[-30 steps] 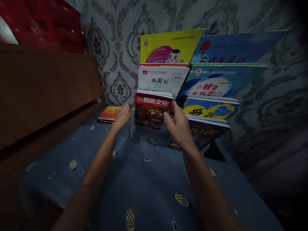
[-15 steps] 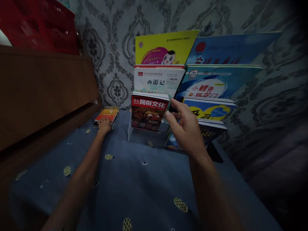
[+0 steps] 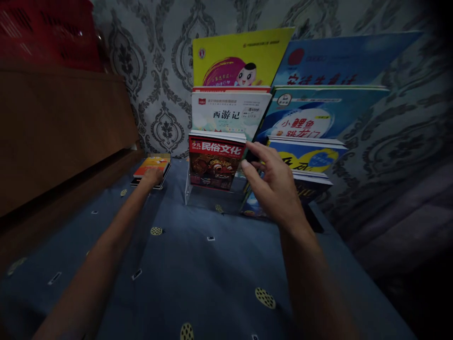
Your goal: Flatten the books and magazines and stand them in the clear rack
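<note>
My left hand (image 3: 152,176) rests at the right side of an orange book (image 3: 146,165), the top of a small stack on the blue cloth. Its fingers are mostly hidden and blurred, so their grip is unclear. Close to the right edge of a red-covered book (image 3: 216,163), my right hand (image 3: 274,182) has thumb and index finger apart. The fingertips are at or very near that edge; contact is hard to tell. The red book stands in front of a white book (image 3: 230,111) in a clear stand (image 3: 187,191).
Behind stands a yellow book (image 3: 244,52). On the right are tiered blue books (image 3: 318,111) and a blue-and-yellow one (image 3: 307,153). A wooden cabinet (image 3: 63,127) with a red basket (image 3: 49,38) is at left. Patterned wall (image 3: 166,125) behind; pineapple-print cloth (image 3: 212,274) below.
My left hand has shifted from lying across the orange book to its right side, its fingers less visible now. My right hand stays by the red book. The view has moved slightly.
</note>
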### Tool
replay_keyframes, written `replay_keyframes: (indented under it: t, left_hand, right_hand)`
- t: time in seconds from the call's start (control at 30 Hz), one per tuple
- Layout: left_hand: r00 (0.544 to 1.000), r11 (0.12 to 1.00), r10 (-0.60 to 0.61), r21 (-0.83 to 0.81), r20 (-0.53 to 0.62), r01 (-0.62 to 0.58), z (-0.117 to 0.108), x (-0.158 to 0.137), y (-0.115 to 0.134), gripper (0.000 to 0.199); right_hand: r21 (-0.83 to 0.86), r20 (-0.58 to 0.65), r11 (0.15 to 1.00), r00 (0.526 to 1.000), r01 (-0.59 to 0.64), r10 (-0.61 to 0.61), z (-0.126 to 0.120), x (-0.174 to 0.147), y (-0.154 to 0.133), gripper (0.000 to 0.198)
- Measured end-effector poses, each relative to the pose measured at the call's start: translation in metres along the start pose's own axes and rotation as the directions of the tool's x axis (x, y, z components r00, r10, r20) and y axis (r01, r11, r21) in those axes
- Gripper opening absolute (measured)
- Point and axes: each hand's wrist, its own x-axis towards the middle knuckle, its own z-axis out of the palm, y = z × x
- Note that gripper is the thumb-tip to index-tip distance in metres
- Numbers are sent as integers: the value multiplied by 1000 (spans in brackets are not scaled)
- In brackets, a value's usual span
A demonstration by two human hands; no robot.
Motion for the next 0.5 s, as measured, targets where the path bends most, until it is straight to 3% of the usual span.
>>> replay_keyframes:
  t: [0.2,0.33,0.5]
  left_hand:
    - [993,990,120,79,15,-120,-5,-2,7,38]
    - [984,977,178,122,-7,-176,-13,-11,6,29]
    - [975,962,221,172,-32,-213,-23,-33,4,38]
  right_hand:
    - [-12,-9,1000,1000,5,-5,-2,0,-1,39]
    - [-18,-23,1000,1000,4,-5,-3,0,-3,38]
    - [-17,-43,1000,999,8,-9,-5,1,-7,37]
